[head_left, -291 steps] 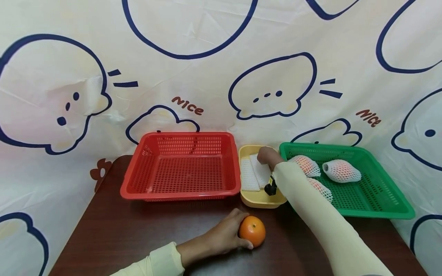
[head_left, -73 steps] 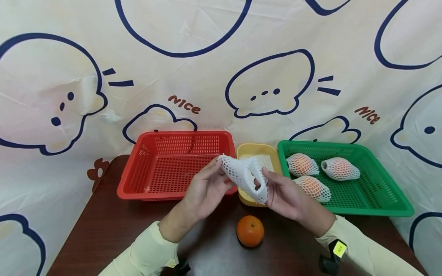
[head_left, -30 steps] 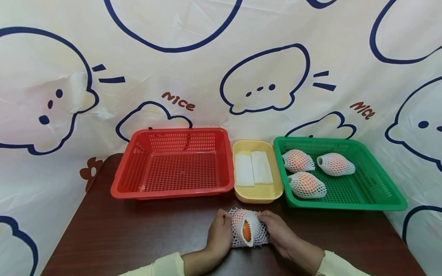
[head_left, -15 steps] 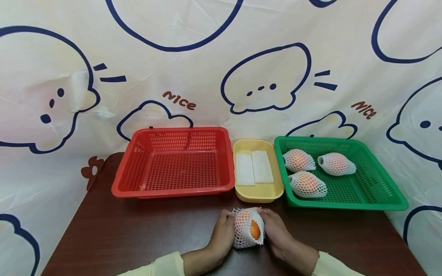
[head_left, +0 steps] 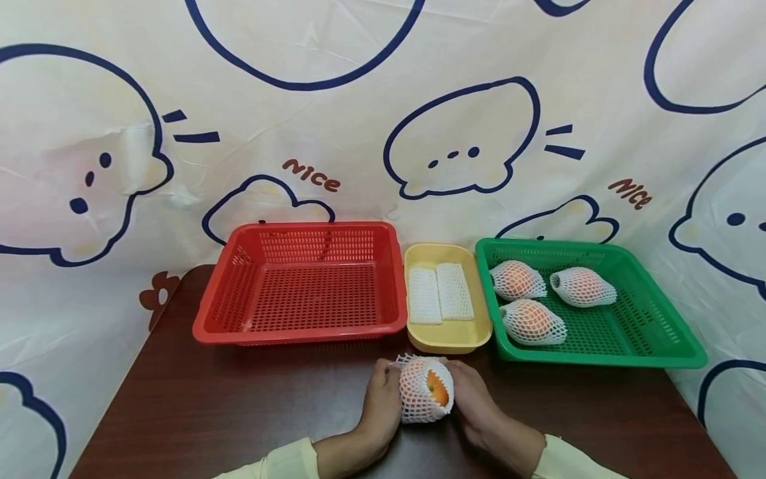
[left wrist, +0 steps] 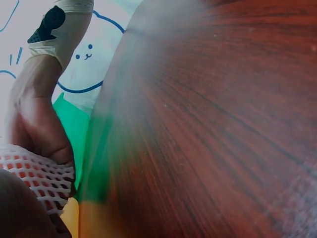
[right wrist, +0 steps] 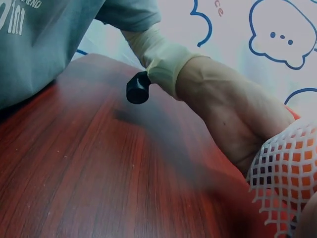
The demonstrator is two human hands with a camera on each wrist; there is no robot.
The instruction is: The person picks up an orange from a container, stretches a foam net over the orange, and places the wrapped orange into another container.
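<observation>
An orange (head_left: 439, 389) sits inside a white foam net sleeve (head_left: 414, 398), its bare skin and stem end showing through an opening that faces right and toward me. With thumb and fingers, my left hand (head_left: 382, 407) grips the sleeve's left side, where loose mesh sticks up. My right hand (head_left: 479, 406) holds the opposite side, by the opening. Both wrist views show the mesh stretched between the hands, with the right hand (left wrist: 42, 124) in the left one and the left hand (right wrist: 237, 119) in the right one. The far fingers are hidden behind the fruit.
Behind the hands stands a yellow tray (head_left: 449, 342) holding two flat foam sleeves (head_left: 455, 291). A red basket (head_left: 299, 333) is to its left. On its right, a green basket (head_left: 604, 358) contains three net-wrapped fruits (head_left: 534, 322). The dark wooden table (head_left: 239, 412) lies beneath.
Earlier the left hand held the bare orange, then both hands stretched the sleeve above it. Now the sleeve surrounds the orange, and over the last second the hands have drawn closer together.
</observation>
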